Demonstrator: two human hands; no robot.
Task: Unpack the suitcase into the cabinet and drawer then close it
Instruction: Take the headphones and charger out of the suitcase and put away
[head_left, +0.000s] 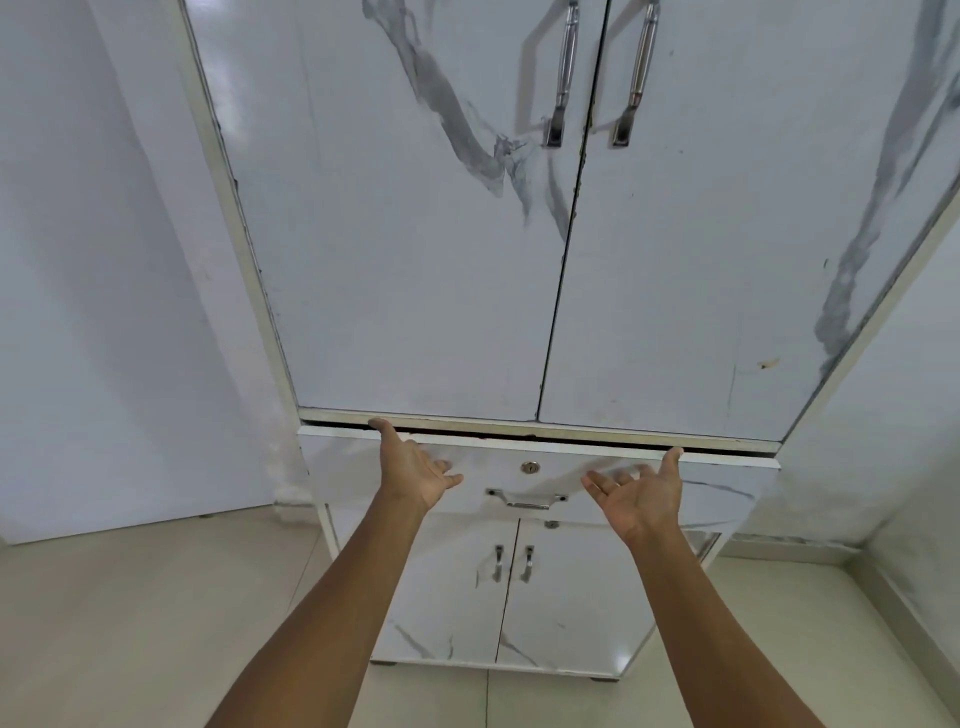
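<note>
Both hands are spread open, holding nothing: left hand (415, 467) and right hand (641, 493) press the drawer (524, 480) front, nearly shut. Cabinet (415, 234) doors are closed. No suitcase in sight; unpacking looks about done.

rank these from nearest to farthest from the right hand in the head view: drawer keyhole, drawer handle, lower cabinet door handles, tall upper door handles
1. drawer handle, just left of the right hand; the drawer keyhole above it is too close to call
2. lower cabinet door handles, below and left
3. tall upper door handles, far above
</note>
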